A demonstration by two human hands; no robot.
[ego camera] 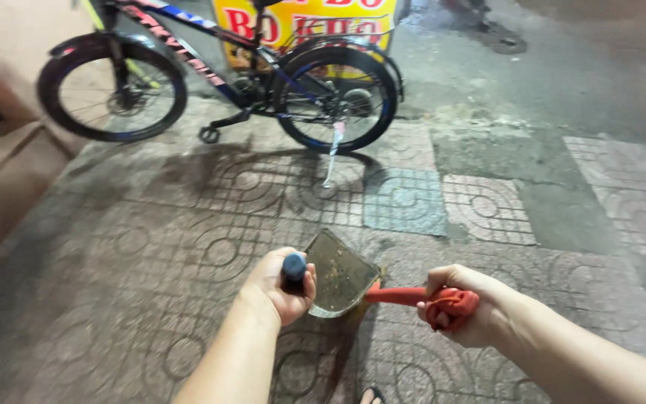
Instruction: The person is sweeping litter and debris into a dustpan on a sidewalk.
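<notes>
Two hands low in the head view, both closed in a fist grip. Left hand (282, 288) wrapped round a dark blue handle end (294, 265), seen almost end-on, fingers curled tight and thumb across the front. Right hand (461, 307) clamped on a red stick handle (398, 295), with a red cloth (454, 307) bunched under the fingers at the grip.

Between the two fists, a metal dustpan (342, 273), tilted up, mouth turned away towards the bicycle, just beside the left hand and a little ahead of it. Red stick handle running from the right hand leftwards to the near right corner of the dustpan, touching or nearly touching it there; far end of the stick hidden behind the pan, so no telling what sort of head it carries.

Progress, judged from this view only: specks of brownish grit already lying inside the pan, so probably some gathering done; pan not yet emptied. Patterned paving tiles (188, 224) around it dull and stained, loose dirt on them too fine to make out.

Further off, well apart from both hands: a black and blue bicycle (226, 75) propped on its kickstand (332, 153), a yellow sign (308, 22) behind it, wet dark road (562, 67) to the right. Tip of a sandalled foot (371, 394) at the bottom edge.
</notes>
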